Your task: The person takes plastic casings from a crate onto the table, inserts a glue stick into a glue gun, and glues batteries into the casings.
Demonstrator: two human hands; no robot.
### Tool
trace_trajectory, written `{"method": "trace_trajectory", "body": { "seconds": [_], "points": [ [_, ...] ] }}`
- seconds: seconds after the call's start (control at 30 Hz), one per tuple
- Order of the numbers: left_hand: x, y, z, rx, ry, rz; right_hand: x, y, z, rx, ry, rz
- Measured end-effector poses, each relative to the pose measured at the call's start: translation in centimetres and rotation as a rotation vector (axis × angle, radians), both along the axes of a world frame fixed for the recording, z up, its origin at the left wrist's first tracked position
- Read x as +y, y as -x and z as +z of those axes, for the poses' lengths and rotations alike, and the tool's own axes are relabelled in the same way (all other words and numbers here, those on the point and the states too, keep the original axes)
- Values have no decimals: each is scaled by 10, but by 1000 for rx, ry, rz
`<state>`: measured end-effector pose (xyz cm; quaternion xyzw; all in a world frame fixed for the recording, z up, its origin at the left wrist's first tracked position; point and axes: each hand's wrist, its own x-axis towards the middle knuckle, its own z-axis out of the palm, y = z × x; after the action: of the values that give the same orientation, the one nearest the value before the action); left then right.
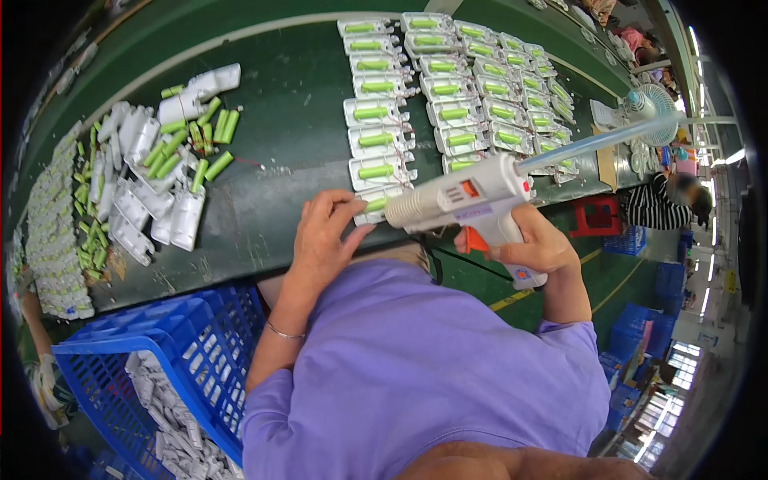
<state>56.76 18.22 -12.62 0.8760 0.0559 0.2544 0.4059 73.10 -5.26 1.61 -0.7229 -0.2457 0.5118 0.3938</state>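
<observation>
In my right hand is a white hot glue gun, with fingers at its orange trigger and a long clear glue stick out of its back. Its nozzle end points left, over the nearest white plastic housing, and hides part of it. My left hand has finger and thumb closed around the left end of that housing, by its green battery. Further housings with green batteries lie in columns beyond it.
Loose white housings and green cylindrical batteries are heaped on the green table at left. A blue crate of white parts stands below the edge. A small fan, red stool and another person are at right.
</observation>
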Motion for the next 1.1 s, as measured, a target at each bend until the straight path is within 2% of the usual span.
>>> {"method": "trace_trajectory", "body": {
  "seconds": [0.07,0.13,0.2,0.33,0.43,0.57,0.8,0.97,1.03,1.1],
  "points": [
    [0,0,2,20,-9,-4,-3,1,1,65,-83,-57],
    [5,-4,12,0,53,-9,-6,2,5,195,-268,-218],
    [20,-19,33,-55,10,75,-15,-1,-3,225,-485,-347],
    [73,-94,75,-116,-243,231,-32,-6,-15,254,-812,-605],
    [117,-177,63,-1,-429,235,-55,-11,-31,242,-977,-744],
    [144,-249,41,122,-566,163,-93,-15,-46,167,-1063,-825],
    [149,-279,29,287,-656,26,-130,-15,-59,105,-1120,-980],
    [163,-277,27,262,-638,-41,-131,-19,-61,123,-1134,-981],
    [174,-271,29,194,-700,56,-132,-19,-62,126,-1133,-932],
    [181,-256,39,109,-654,115,-134,-18,-64,125,-1140,-935]
  ]
}}
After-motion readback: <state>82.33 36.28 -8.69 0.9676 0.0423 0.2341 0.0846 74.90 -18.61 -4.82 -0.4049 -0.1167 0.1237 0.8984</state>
